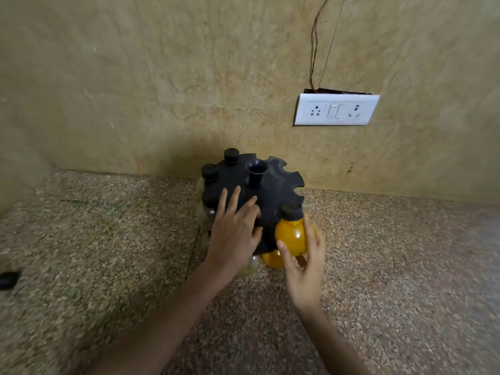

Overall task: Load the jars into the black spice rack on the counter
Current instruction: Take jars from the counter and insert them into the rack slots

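The round black spice rack (273, 182) stands on the speckled counter (108, 239) against the wall, with a central post and notched slots round its top disc. My left hand (234, 234) rests flat on the disc, fingers spread. My right hand (304, 263) grips a black-capped jar of yellow powder (290, 234), whose neck sits at a slot on the near right edge. Two black-capped jars (209, 172) hang in slots at the far left. A second yellow jar (272, 259) shows lower down, partly hidden by the rack and my hands.
A white switch and socket plate (336, 110) with a loose wire above it is on the tiled wall to the right. A small dark object (8, 278) lies at the far left edge of the counter. Several slots on the rack's right side hold nothing.
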